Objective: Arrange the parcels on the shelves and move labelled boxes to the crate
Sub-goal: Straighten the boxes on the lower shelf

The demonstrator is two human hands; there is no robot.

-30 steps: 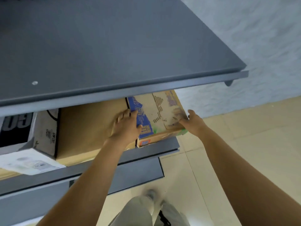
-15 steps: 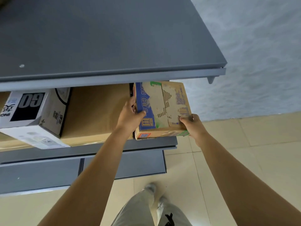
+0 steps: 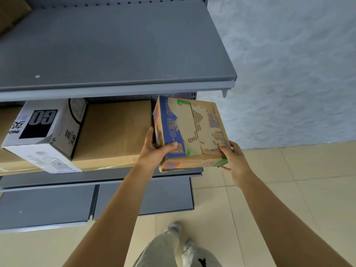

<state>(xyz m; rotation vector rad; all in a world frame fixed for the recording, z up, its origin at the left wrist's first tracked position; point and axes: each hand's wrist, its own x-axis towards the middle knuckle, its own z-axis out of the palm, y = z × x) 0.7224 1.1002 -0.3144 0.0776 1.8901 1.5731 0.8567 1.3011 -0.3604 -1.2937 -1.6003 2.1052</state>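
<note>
Head view, the only one supplied: a grey metal shelving unit (image 3: 115, 54) stands at left against a pale textured wall (image 3: 289, 64); three shelf levels are visible; the upper shelf carries only a corner of brown cardboard (image 3: 11, 10) at its far left edge, the rest of its surface bare; the middle shelf (image 3: 100, 177) holds, from left to right, a white box with black "GO" lettering (image 3: 44, 132) tilted and overhanging the near edge, and a plain brown carton (image 3: 113, 132) just beside it; a further strip of brown cardboard shows beneath and left of the white box, its extent unclear; the bottom shelf (image 3: 48, 205) shows bare grey panels; count of parcels clearly seen: three whole boxes, one white, one plain brown, one printed; the printed cardboard box (image 3: 192, 132) is at the right end of the middle shelf, tilted, projecting past the shelf's near edge and right end, and whether its base touches the shelf cannot be told; it is worn brown card with a blue band of white characters along its left side, green patches at its corners, a red-bordered square mark on the near face, and torn print exposing corrugation on top; left hand (image 3: 154, 153) clasps its near-left corner, thumb over the top, fingers closed round the side; right hand (image 3: 234, 160) grips the near-right corner, thumb on top, fingers curled beneath; beige floor tiles (image 3: 289, 189) lie at right; grey trousers and two shoes (image 3: 174, 228) are visible below.
</note>
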